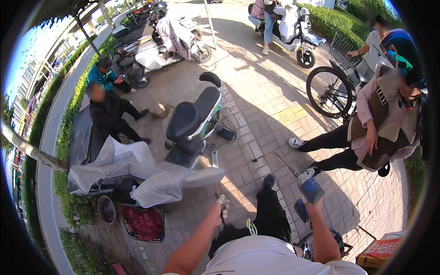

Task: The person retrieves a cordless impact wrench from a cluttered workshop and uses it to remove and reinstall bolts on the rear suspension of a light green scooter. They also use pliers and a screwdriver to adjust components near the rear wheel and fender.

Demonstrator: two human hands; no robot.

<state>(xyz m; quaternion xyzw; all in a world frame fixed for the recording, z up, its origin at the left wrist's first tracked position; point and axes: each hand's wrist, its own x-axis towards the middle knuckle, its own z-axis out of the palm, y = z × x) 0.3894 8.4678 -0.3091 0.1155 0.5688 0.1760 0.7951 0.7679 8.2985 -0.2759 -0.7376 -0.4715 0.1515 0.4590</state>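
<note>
My left hand, in a pale glove, grips a thin rod-like tool in front of my left thigh. My right hand is closed round a blue cordless power tool, its long bit pointing up and away from me. A second blue object shows beside that hand, lower down. Ahead of my hands stands a green and white scooter with a black seat, a grey quilted cover lying at its lower left.
Two seated people are at left. A standing person is close on my right, near a bicycle and another person. Parked scooters line the back left. A basket of red cloth and a bucket sit at lower left.
</note>
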